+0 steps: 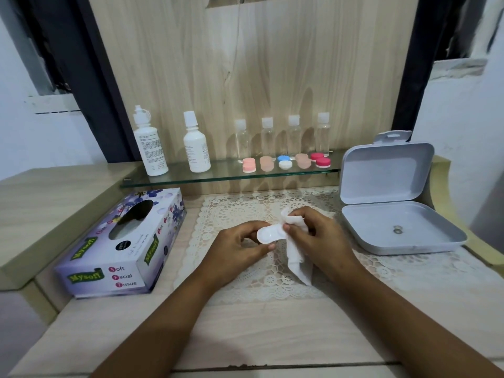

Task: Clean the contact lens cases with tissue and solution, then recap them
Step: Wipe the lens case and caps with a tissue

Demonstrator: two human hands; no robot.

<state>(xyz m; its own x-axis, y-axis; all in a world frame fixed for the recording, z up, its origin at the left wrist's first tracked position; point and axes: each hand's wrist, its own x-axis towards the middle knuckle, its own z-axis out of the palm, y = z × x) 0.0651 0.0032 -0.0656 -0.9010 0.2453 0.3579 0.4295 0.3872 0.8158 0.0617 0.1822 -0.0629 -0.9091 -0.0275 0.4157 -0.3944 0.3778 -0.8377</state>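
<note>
Your left hand (240,244) pinches the white lens case (268,235) above the middle of the lace mat (237,208), thumb on its near edge and fingers on the far one. The case's long axis runs left to right, with the open well facing up at you. Your right hand (319,238) grips the tissue (296,257), which is bunched against the case's right end, so that hand does the wiping. The tissue's tail hangs toward the mat's near edge.

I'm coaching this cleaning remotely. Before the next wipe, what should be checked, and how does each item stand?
1. Left hand grips the white lens case: ok.
2. Right hand pinches the tissue against the case: ok.
3. Near well uncapped and exposed: ok.
4. Far well, under the tissue, wiped clean: cannot tell.
5. Solution bottle upright on the glass shelf: ok.
6. This case's caps located: cannot tell.
</note>
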